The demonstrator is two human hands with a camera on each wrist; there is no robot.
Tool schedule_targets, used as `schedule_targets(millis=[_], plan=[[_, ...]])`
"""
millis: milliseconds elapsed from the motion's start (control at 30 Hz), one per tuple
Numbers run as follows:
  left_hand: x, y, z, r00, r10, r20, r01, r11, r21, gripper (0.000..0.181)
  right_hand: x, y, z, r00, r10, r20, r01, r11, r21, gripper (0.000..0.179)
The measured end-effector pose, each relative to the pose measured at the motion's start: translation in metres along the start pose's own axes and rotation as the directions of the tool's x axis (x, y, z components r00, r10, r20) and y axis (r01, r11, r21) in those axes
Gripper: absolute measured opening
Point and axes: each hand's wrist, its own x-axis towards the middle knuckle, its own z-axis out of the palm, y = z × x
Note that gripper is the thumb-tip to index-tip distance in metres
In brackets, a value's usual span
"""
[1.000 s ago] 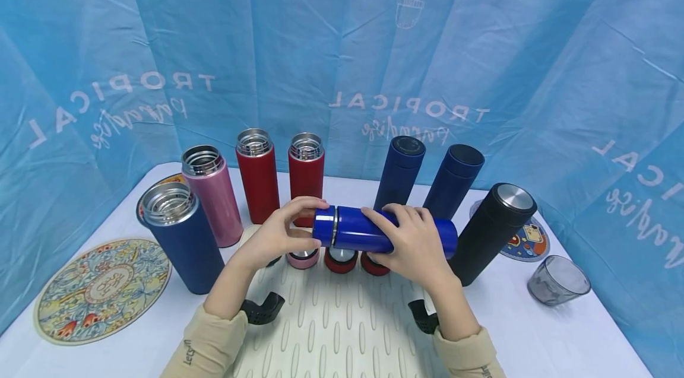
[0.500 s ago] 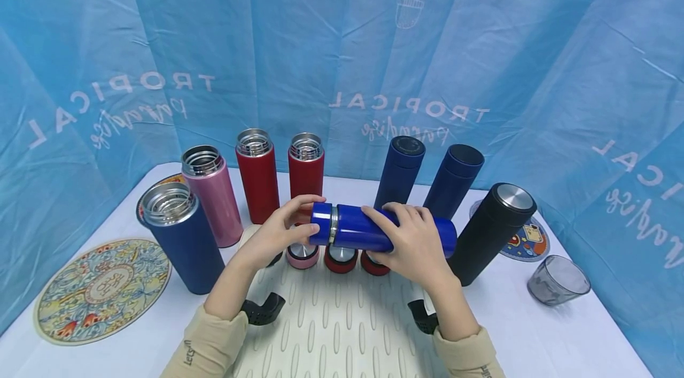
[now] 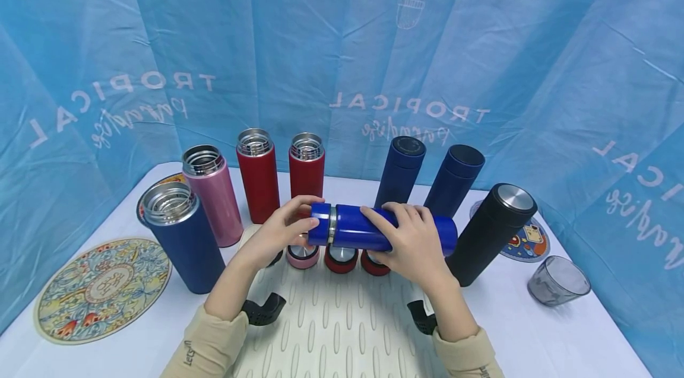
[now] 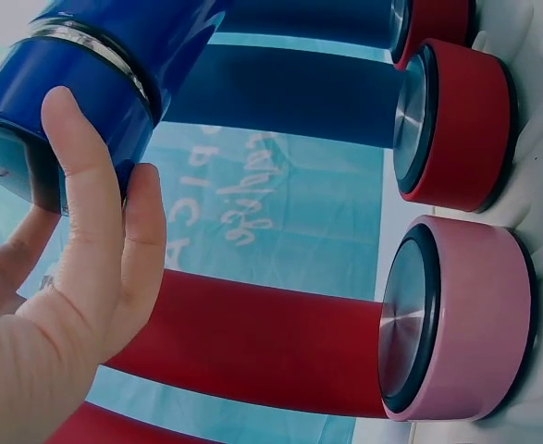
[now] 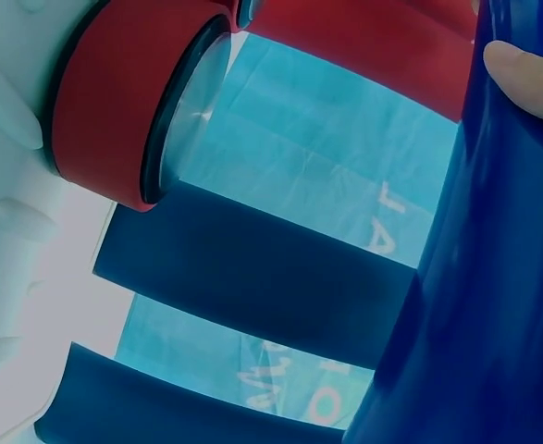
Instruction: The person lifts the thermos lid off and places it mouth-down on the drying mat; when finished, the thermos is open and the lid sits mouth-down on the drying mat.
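Note:
A glossy blue thermos (image 3: 357, 229) lies sideways in the air above the pale ribbed mat. My right hand (image 3: 415, 243) grips its body from above. At the left end, my left hand (image 3: 274, 234) pinches the blue lid (image 3: 319, 229) between thumb and fingers. A silver ring (image 4: 91, 44) shows between lid and body. Beneath the thermos, a pink lid (image 4: 475, 319) and two red lids (image 3: 340, 260) stand on the mat with shiny tops. Another dark lid is mostly hidden by my left hand.
Uncapped navy (image 3: 184, 241), pink (image 3: 214, 203) and red (image 3: 257, 179) thermoses stand at left and back. Two capped navy thermoses (image 3: 399, 173) and a black one (image 3: 488, 235) stand right. A grey glass (image 3: 557, 280) tilts near the right edge; a patterned placemat (image 3: 104, 290) lies left.
The blue lid has shifted slightly left, away from the body, and more of the silver ring shows. My left fingers have changed their hold on it; the right hand stays still.

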Motion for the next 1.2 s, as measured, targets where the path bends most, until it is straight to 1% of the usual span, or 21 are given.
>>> schedule_targets(millis=[100, 233, 400, 500, 633, 700, 767, 833, 900, 933, 967, 1033, 1100, 1133, 1167, 1200], plan=[[0.000, 0.001, 0.000, 0.999, -0.030, -0.035, 0.030, 1.000, -0.007, 0.044, 0.000, 0.001, -0.001, 1.000, -0.004, -0.001, 0.004, 1.000, -0.024, 0.085], [0.000, 0.002, -0.002, 0.996, -0.047, -0.073, 0.045, 0.999, -0.025, 0.043, 0.000, 0.002, -0.003, 1.000, 0.012, -0.005, -0.012, 0.999, -0.039, 0.085], [-0.001, 0.004, -0.003, 0.997, -0.026, -0.071, 0.023, 0.999, -0.038, 0.042, 0.001, 0.003, -0.005, 0.998, 0.057, -0.029, -0.057, 0.998, 0.001, 0.082], [-0.001, 0.006, -0.002, 0.997, -0.025, -0.074, 0.022, 0.999, -0.037, 0.042, 0.001, 0.003, -0.005, 0.993, 0.095, -0.065, -0.093, 0.995, 0.035, 0.083], [-0.001, 0.007, -0.002, 0.997, -0.028, -0.078, 0.026, 0.999, -0.029, 0.042, 0.001, 0.002, -0.006, 0.978, 0.172, -0.119, -0.160, 0.981, 0.106, 0.085], [-0.002, 0.007, -0.002, 0.997, -0.031, -0.076, 0.028, 0.999, -0.029, 0.041, 0.001, 0.001, -0.007, 0.966, 0.221, -0.138, -0.198, 0.967, 0.162, 0.085], [-0.002, 0.007, -0.002, 0.997, -0.034, -0.072, 0.032, 0.999, -0.033, 0.041, 0.002, 0.000, -0.008, 0.949, 0.276, -0.154, -0.237, 0.944, 0.230, 0.086], [-0.001, 0.006, -0.002, 0.997, -0.038, -0.064, 0.035, 0.999, -0.038, 0.042, 0.004, -0.001, -0.009, 0.928, 0.333, -0.165, -0.270, 0.909, 0.317, 0.086], [-0.001, 0.005, -0.003, 0.998, -0.039, -0.057, 0.037, 0.998, -0.041, 0.042, 0.007, -0.003, -0.010, 0.904, 0.395, -0.162, -0.298, 0.855, 0.425, 0.085], [-0.001, 0.005, -0.003, 0.998, -0.039, -0.055, 0.037, 0.998, -0.042, 0.042, 0.009, -0.004, -0.009, 0.891, 0.428, -0.152, -0.310, 0.818, 0.485, 0.085], [-0.001, 0.005, -0.003, 0.998, -0.038, -0.053, 0.036, 0.999, -0.040, 0.043, 0.011, -0.005, -0.009, 0.877, 0.460, -0.140, -0.318, 0.773, 0.549, 0.084], [-0.001, 0.004, -0.003, 0.998, -0.035, -0.052, 0.033, 0.999, -0.038, 0.042, 0.017, -0.007, -0.007, 0.851, 0.515, -0.103, -0.325, 0.671, 0.666, 0.083], [-0.001, 0.004, -0.004, 0.998, -0.030, -0.051, 0.028, 0.999, -0.037, 0.042, 0.024, -0.008, -0.003, 0.829, 0.556, -0.062, -0.330, 0.575, 0.749, 0.081], [-0.001, 0.004, -0.004, 0.998, -0.028, -0.050, 0.026, 0.999, -0.037, 0.042, 0.027, -0.009, -0.001, 0.818, 0.573, -0.048, -0.332, 0.539, 0.774, 0.081], [-0.001, 0.003, -0.004, 0.998, -0.027, -0.048, 0.026, 0.999, -0.036, 0.043, 0.030, -0.010, 0.001, 0.809, 0.587, -0.035, -0.338, 0.512, 0.789, 0.081], [-0.001, 0.003, -0.004, 0.998, -0.028, -0.047, 0.027, 0.999, -0.036, 0.043, 0.033, -0.010, 0.004, 0.802, 0.597, -0.024, -0.344, 0.493, 0.799, 0.081]])
